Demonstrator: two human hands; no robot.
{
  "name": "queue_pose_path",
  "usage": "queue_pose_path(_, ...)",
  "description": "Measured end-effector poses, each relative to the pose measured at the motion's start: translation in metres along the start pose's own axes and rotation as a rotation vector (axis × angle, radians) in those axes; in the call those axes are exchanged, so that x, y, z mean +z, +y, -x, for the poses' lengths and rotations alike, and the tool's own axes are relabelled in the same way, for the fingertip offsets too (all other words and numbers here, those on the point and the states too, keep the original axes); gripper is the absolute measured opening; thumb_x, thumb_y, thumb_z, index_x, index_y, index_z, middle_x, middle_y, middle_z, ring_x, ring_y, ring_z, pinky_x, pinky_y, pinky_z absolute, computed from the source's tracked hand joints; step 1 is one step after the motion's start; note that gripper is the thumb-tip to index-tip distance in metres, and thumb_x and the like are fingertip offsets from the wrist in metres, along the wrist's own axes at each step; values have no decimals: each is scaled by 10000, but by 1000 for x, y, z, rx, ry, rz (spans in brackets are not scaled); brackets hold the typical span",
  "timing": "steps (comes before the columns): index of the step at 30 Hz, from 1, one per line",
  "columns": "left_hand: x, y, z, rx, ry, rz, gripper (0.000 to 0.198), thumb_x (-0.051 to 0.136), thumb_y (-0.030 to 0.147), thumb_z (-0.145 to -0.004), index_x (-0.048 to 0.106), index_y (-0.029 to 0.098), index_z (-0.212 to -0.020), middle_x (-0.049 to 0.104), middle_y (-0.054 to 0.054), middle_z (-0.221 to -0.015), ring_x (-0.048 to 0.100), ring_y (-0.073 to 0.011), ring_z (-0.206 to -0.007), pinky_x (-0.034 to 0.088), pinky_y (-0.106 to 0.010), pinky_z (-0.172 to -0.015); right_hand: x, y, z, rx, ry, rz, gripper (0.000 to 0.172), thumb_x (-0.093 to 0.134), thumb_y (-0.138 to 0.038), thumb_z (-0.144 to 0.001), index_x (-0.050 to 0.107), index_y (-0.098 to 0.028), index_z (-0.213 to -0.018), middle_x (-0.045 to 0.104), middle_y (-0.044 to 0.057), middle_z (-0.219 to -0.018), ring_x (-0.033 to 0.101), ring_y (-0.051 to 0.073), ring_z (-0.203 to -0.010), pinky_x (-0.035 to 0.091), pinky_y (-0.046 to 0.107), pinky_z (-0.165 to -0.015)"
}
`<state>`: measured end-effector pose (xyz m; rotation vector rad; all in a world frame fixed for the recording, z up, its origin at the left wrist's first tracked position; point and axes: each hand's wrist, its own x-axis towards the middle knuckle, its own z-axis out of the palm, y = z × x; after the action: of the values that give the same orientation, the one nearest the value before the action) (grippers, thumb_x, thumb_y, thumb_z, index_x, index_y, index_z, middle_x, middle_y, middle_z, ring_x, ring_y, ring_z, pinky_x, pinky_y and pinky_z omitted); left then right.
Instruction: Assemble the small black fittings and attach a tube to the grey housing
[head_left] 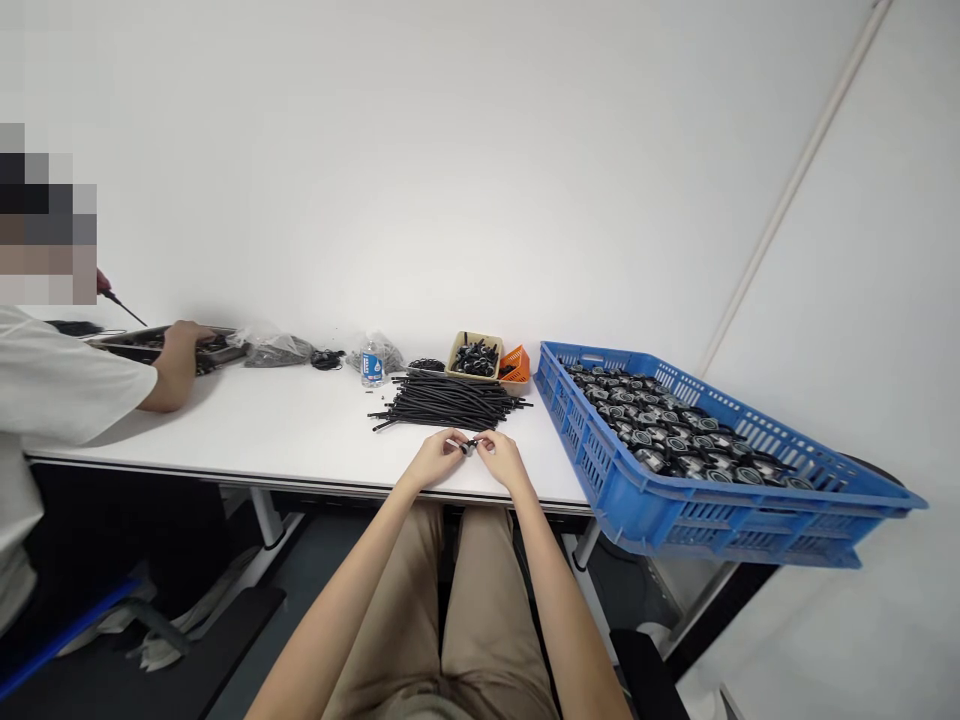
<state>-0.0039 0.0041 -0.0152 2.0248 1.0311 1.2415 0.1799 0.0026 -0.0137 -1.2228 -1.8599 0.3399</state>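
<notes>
A long white tabletop stands against a plain white wall. At its far left a co-worker in a white T-shirt rests a hand on a shallow metal tray of dark parts, with a thin tool raised just above it. Beside the tray lie clear plastic bags, then a little heap of black rings and a small water bottle.

At mid-table a loose bundle of black tubes lies crosswise. Behind it stand a beige bin of black fittings and, touching it, an orange basket.

Just in front of the bundle, near the front edge, the person's left hand and right hand meet. Both pinch one small black-and-grey part between their fingertips, just above the tabletop.

To the right a blue slotted crate is filled with rows of black-and-grey round parts; it reaches past the tabletop's end. Behind it the walls meet in a corner, where a white conduit runs up. Below are white table legs and a dark floor.
</notes>
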Motion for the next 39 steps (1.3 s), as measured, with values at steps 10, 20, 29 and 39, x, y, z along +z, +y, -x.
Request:
queue_pose_path(10,0,3,1,-3,11,2,260,512,107,-733,664,150,-939,704,-69,-953,647,-166,-849,505,-271,-804,0,0,0,3,1,7,245,552,-84,-829,722,-195,-967,721,36,-881,651,173,-833,477,259,-807)
queue_pose_path(20,0,4,1,-5,4,5,259,514,130,-733,668,149,-940,709,-65,-950,647,-158,-823,509,-265,-793,-1,-2,0,12,-2,0,252,553,-82,-825,726,-200,-966,724,36,-885,655,172,-822,478,257,-816)
queue_pose_path(29,1,6,1,-17,15,-7,261,510,129,-733,668,154,-940,709,-69,-963,649,-173,-864,510,-286,-827,1,3,0,3,6,5,248,553,-89,-819,718,-206,-963,717,29,-883,648,174,-835,477,259,-802)
queue_pose_path(39,1,4,0,-13,17,-5,266,507,129,-726,666,156,-938,707,-61,-953,655,-162,-841,510,-271,-811,1,2,0,2,2,2,246,559,-81,-815,717,-194,-967,716,34,-873,649,177,-830,474,263,-803)
